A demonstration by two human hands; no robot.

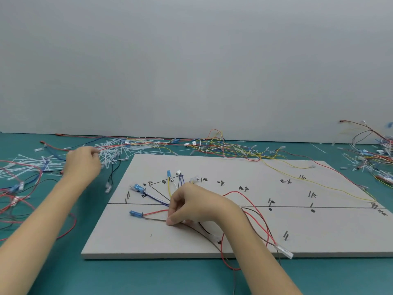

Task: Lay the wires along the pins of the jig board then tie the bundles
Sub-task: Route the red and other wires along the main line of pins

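Your right hand [192, 206] pinches the gathered wires [157, 200] on the jig board [234, 237] while your left hand [81, 161] reaches into the cable ties [112, 153].

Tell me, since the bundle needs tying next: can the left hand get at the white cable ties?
Probably yes: the left hand is already at the pile of white cable ties beside the jig board, nothing between them.

We look from head height, forward and down, close over the jig board [234, 237], wall beyond.

A plain pale grey wall [191, 60] stands behind a teal green worktop [148, 277], under soft and even light.
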